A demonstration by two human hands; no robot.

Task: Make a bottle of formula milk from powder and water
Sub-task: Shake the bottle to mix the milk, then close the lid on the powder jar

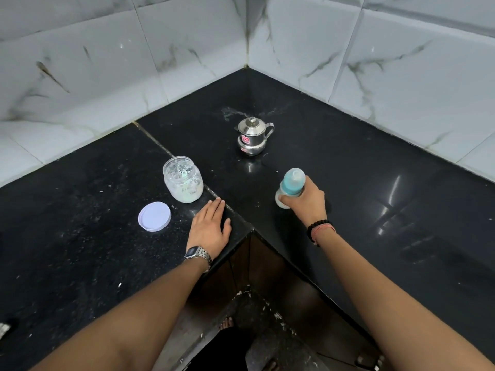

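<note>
At centre right, our right hand (308,202) grips the capped bottle (290,186), apparently to shake or set it down. Our left hand (210,223) lies flat on the counter (80,210) below the open jar (183,179), steadying us.

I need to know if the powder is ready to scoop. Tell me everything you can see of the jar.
The jar is clear, plastic by the look, round with a wide mouth. It stands upright and open on the black counter; its pale lid lies flat beside it, apart. White powder fills its bottom and clings to its walls. Nothing touches it; the left hand rests flat nearby.
</note>
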